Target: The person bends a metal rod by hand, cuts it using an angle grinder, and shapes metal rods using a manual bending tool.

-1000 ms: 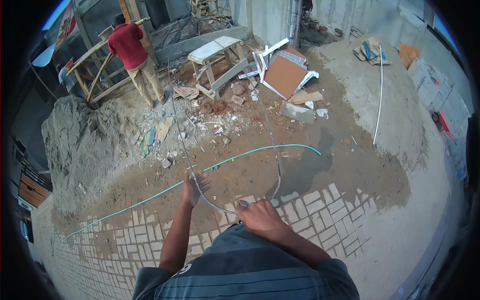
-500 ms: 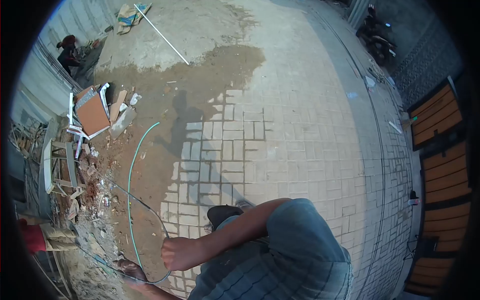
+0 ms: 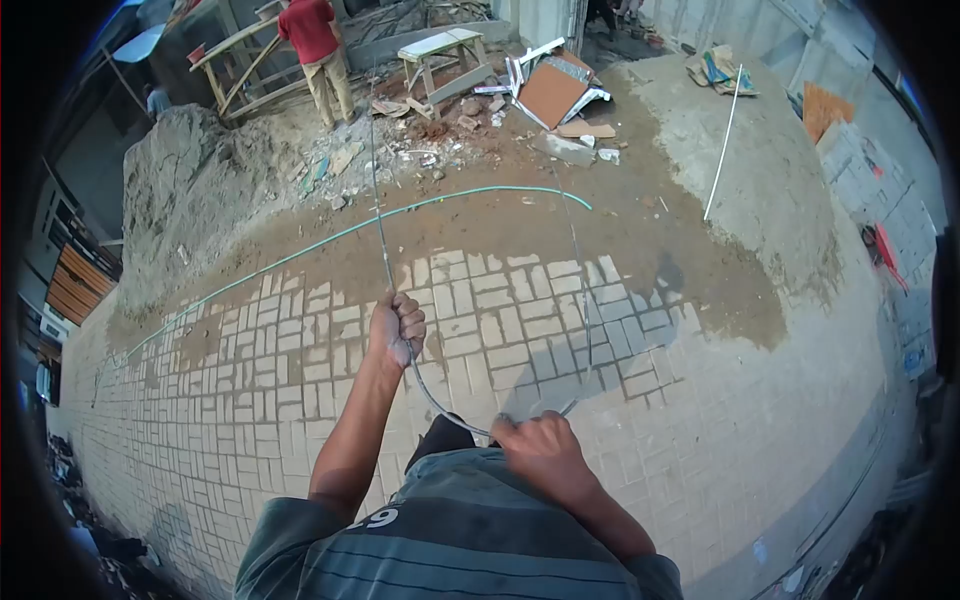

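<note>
A thin dark cable runs in a loop between my hands, low in front of my body. My left hand is closed around it, and one length rises straight up and away past the knuckles. Near my waist my right hand grips the cable at the bottom of the loop, its fingers curled. From there another length of cable extends up and away over the paving. Both cable ends are too thin to make out.
A green hose curves across wet ground beyond the brick paving. A person in a red shirt stands by wooden framing. Farther off are a small bench, broken panels, sand heaps and a white pipe.
After a turn toward the right, the view faces the work area again. My left hand, open with fingers spread one second ago, is now closed around the cable.
</note>
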A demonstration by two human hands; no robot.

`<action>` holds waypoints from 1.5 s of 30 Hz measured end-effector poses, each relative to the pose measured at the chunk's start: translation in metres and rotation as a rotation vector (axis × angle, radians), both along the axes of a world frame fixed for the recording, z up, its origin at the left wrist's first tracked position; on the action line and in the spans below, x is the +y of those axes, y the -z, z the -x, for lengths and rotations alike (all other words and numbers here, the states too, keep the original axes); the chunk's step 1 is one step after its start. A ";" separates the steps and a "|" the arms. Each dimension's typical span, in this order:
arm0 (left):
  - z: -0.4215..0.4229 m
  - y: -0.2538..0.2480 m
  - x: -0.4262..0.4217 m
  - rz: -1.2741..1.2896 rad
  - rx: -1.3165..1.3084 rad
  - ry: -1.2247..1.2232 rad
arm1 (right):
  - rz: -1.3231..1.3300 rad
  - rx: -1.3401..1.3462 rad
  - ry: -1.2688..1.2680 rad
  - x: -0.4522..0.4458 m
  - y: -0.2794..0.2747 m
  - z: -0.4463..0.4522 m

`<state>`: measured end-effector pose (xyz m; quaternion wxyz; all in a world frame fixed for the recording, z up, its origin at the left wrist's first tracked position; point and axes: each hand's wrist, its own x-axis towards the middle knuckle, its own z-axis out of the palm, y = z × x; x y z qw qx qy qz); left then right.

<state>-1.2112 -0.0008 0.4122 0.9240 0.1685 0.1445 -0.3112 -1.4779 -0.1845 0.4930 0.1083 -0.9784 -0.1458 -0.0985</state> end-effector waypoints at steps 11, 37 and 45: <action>0.285 0.004 0.105 -0.199 0.068 0.000 | -0.036 0.226 0.012 0.111 -0.012 0.263; 1.053 0.041 -0.079 -0.231 0.218 0.003 | 0.149 0.159 0.006 -0.086 -0.026 0.995; 1.314 0.146 -0.139 -0.207 0.430 0.206 | 0.206 0.373 -0.098 -0.117 -0.030 1.200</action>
